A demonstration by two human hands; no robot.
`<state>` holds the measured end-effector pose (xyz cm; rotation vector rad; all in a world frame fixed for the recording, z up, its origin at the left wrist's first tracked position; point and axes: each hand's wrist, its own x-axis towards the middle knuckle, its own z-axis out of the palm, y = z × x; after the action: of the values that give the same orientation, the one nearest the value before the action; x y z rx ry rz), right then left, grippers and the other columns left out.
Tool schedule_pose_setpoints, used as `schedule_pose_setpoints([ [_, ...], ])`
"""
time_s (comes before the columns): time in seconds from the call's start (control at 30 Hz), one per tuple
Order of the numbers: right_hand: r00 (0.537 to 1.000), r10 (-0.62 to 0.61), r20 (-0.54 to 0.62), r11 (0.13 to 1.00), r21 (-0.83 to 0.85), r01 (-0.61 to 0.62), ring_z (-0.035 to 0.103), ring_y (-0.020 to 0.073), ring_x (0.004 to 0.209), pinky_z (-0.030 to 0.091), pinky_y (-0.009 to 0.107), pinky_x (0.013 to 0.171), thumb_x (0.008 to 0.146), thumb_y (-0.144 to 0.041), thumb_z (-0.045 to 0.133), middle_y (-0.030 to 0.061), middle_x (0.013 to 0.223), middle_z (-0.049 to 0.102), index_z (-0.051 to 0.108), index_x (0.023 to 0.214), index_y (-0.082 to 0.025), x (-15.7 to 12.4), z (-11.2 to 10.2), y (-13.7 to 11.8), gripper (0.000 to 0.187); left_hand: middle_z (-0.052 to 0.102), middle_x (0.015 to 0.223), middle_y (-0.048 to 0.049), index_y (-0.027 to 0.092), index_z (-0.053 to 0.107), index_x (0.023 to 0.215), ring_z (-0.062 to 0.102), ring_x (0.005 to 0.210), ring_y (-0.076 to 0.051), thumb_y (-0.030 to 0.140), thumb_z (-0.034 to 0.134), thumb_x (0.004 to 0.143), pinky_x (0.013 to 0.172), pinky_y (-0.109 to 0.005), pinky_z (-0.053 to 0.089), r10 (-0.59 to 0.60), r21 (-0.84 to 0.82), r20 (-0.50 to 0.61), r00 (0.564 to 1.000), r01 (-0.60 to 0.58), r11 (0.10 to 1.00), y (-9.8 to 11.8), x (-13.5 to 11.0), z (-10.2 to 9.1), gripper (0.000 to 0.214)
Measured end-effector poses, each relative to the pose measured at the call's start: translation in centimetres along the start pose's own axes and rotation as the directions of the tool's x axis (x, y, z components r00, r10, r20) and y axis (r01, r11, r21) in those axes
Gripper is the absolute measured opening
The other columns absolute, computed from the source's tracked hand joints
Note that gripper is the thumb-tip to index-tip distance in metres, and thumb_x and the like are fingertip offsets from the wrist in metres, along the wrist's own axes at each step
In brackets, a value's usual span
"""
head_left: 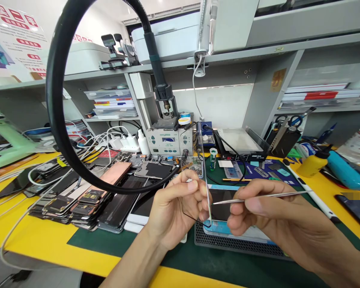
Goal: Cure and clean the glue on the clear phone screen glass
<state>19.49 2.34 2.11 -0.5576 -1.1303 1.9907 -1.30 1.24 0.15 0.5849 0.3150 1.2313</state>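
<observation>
My left hand [175, 206] pinches a thin, clear glass panel [209, 200] edge-on, held upright over a phone [225, 218] lying on a black perforated mat [237, 246]. My right hand [268, 218] grips metal tweezers [258, 197]. Their tips point left and nearly touch the panel's edge. Both hands hover over the dark green bench mat [156, 248]. The phone's screen is dark and its frame looks light blue.
A pile of phone screens and back covers [87, 196] lies to the left. A thick black hose [55, 104] loops overhead from a rework station [169, 140]. A heating plate [243, 144], yellow bottle [313, 164], blue tool [348, 172] and white cables [48, 168] crowd the yellow bench.
</observation>
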Motion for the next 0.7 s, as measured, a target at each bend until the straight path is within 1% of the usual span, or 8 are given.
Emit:
schedule_pose_setpoints([
  [0.17, 0.999, 0.021, 0.046, 1.000, -0.001, -0.021, 0.079, 0.0203, 0.077, 0.064, 0.031, 0.076, 0.085, -0.023, 0.078, 0.0034, 0.086, 0.081, 0.081, 0.087, -0.024, -0.2, -0.1, -0.1, 0.004, 0.068, 0.076, -0.0039, 0.015, 0.067, 0.085, 0.065, 0.064, -0.014, 0.012, 0.068, 0.083, 0.053, -0.022, 0.054, -0.008, -0.013, 0.009, 1.000, 0.009, 1.000, 0.1, 0.0, 0.0, 0.003],
  [0.3, 0.997, 0.025, 0.078, 0.999, 0.024, -0.027, 0.079, 0.0196, 0.077, 0.063, 0.030, 0.076, 0.086, -0.024, 0.077, 0.0037, 0.087, 0.081, 0.081, 0.088, -0.024, -0.2, 0.2, 0.0, 0.004, 0.067, 0.074, -0.0036, 0.014, 0.066, 0.084, 0.064, 0.062, -0.013, 0.012, 0.068, 0.082, 0.051, -0.021, 0.054, -0.008, -0.049, 0.011, 1.000, 0.008, 0.999, 0.0, -0.2, 0.2, 0.004],
  [0.5, 0.996, 0.012, 0.093, 0.999, 0.037, -0.016, 0.079, 0.0201, 0.081, 0.064, 0.031, 0.078, 0.088, -0.024, 0.076, 0.0053, 0.087, 0.081, 0.082, 0.091, -0.026, -0.4, 0.5, 0.9, 0.007, 0.064, 0.070, -0.0023, 0.014, 0.066, 0.084, 0.062, 0.060, -0.013, 0.013, 0.070, 0.078, 0.048, -0.020, 0.051, -0.016, -0.103, 0.072, 0.997, 0.023, 0.994, -0.2, -0.2, 0.2, 0.007],
  [0.6, 0.993, 0.009, 0.114, 0.999, 0.030, -0.013, 0.079, 0.0205, 0.079, 0.065, 0.033, 0.078, 0.088, -0.024, 0.076, 0.0055, 0.087, 0.081, 0.082, 0.091, -0.027, -0.6, 0.2, 1.4, 0.007, 0.061, 0.067, -0.0008, 0.015, 0.066, 0.083, 0.061, 0.058, -0.013, 0.014, 0.072, 0.075, 0.047, -0.020, 0.048, -0.008, -0.101, 0.068, 0.998, 0.015, 0.995, -0.2, -0.2, 0.2, 0.010],
  [0.7, 0.994, 0.004, 0.105, 1.000, 0.013, -0.006, 0.079, 0.0207, 0.078, 0.065, 0.034, 0.078, 0.087, -0.024, 0.078, 0.0052, 0.087, 0.081, 0.082, 0.090, -0.027, -0.6, 0.0, 1.6, 0.006, 0.060, 0.066, -0.0002, 0.014, 0.065, 0.081, 0.060, 0.057, -0.012, 0.015, 0.073, 0.073, 0.048, -0.020, 0.047, -0.005, -0.103, 0.067, 0.998, 0.012, 0.995, -0.3, -0.2, 0.2, 0.011],
])
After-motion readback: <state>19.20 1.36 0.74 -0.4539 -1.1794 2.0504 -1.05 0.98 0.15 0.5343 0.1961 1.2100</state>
